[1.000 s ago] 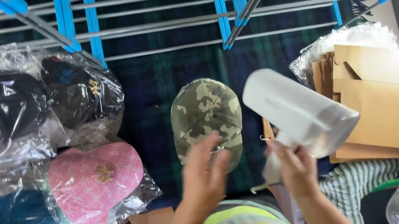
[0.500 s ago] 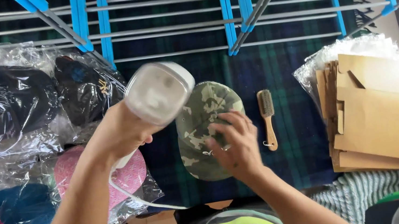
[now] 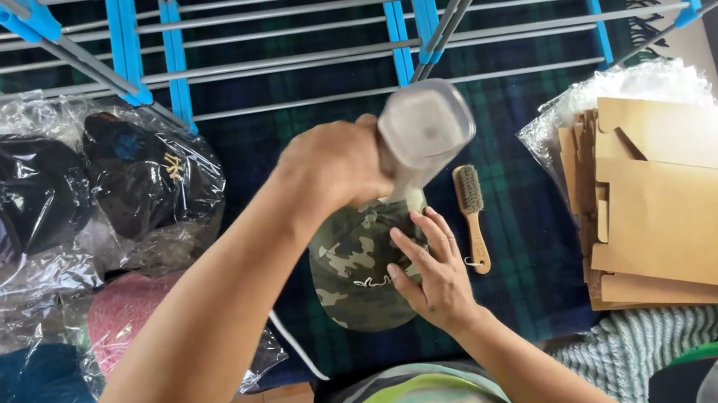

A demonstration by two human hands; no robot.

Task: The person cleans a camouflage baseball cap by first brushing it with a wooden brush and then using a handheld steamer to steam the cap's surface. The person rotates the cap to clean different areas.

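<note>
I see the left hand wrapped around the handle of a white handheld steamer, fingers clamped tight on it; the steamer's long axis runs nearly toward the camera, its broad flat end facing up at me and its other end aimed down at the camouflage cap. That cap lies on the dark plaid cloth in the middle, its long axis running away from me. The right hand rests flat on the cap's right side, fingers spread and gripping nothing. A small wooden brush lies just beside the cap, handle pointing toward me. Flat cardboard boxes are stacked to the right, bagged caps to the left.
</note>
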